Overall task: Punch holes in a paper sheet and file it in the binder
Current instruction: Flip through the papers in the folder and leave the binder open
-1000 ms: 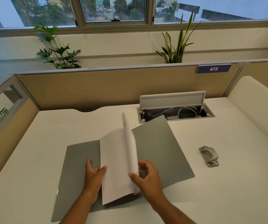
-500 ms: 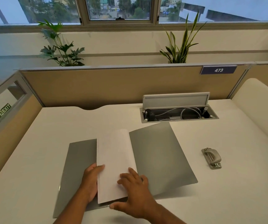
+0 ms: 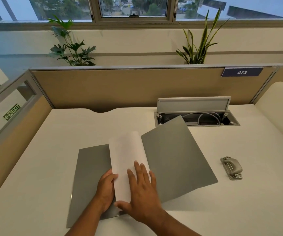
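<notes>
A grey binder [image 3: 174, 160] lies open on the white desk, its right cover lifted off the surface. A white paper sheet [image 3: 127, 154] lies folded along the binder's spine. My left hand [image 3: 105, 189] holds the sheet's left edge near its lower end. My right hand [image 3: 142, 189] rests flat on the sheet with fingers spread, pressing it down. A grey metal hole punch [image 3: 232, 167] sits on the desk to the right, apart from both hands.
An open cable tray [image 3: 197, 119] with a raised lid is set into the desk behind the binder. A tan partition [image 3: 120, 87] runs along the back and left. A cream cushioned panel [image 3: 278, 106] borders the right side.
The sheet's raised half came down onto its other half. My right hand let go of the sheet's edge and now lies flat on top of it. The binder's right cover stays lifted.
</notes>
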### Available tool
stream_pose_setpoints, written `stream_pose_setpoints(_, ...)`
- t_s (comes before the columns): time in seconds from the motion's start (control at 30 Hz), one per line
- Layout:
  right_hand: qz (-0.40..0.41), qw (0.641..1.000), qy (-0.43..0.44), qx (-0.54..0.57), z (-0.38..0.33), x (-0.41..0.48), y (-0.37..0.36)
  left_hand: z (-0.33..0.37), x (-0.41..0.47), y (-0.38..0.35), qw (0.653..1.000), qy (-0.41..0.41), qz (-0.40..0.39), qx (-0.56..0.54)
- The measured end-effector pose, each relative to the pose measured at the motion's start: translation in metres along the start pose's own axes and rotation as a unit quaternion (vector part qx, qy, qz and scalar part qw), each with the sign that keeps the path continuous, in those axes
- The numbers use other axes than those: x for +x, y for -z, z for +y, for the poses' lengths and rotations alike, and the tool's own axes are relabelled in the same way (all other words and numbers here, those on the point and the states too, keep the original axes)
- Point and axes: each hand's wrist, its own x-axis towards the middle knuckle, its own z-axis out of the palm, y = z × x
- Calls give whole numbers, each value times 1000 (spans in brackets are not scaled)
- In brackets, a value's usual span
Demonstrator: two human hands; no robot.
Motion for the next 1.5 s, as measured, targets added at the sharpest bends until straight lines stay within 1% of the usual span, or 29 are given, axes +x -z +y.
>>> stream_pose_setpoints(0.1, -15, 1000, 5, -12, 3, 6, -8, -2, -2, -5, 1000, 5, -8, 4)
stream_pose_setpoints(0.2, -39, 998, 3, -39, 9, 13, -14, -2, 0, -9, 1000, -8, -17, 23)
stream_pose_setpoints(0.37, -31, 999, -12, -2, 20, 14, -11, -2, 2, -9, 998, -26, -34, 37)
stream_pose_setpoints(0.47, -33, 999, -21, 6, 24, 18, -6, -2, 4, -9, 999, -17, -36, 6)
stream_pose_setpoints(0.57, -27, 999, -31, 29, 27, 20, 2, -1, 4, -8, 999, 0, -22, -30)
stream_pose_setpoints(0.73, 3, 995, -68, 73, 37, 28, 13, -2, 6, -6, 999, 7, -23, -40)
stream_pose_setpoints(0.8, -13, 995, -64, 75, 40, 28, 19, -2, 7, -6, 999, 5, -32, -33)
stream_pose_setpoints(0.9, -54, 997, -32, 41, 38, 23, 19, -2, 6, -6, 999, -4, -46, -18)
stream_pose_setpoints(1.03, -79, 996, -47, 8, 33, 23, 9, 0, 2, -7, 998, -15, -57, -8)
stream_pose_setpoints(1.13, -41, 997, -55, 27, 37, 24, 13, 2, 2, -7, 998, -17, -60, -22)
stream_pose_setpoints(1.27, 23, 988, -67, 140, 49, 23, 31, 3, 4, -7, 997, -11, -67, -37)
stream_pose_setpoints(1.4, 100, 950, -128, 266, 69, 21, 59, 0, 8, -6, 997, -5, -65, -42)
stream_pose_setpoints(1.5, 134, 926, -187, 301, 88, 17, 76, -1, 9, -5, 997, 3, -64, -50)
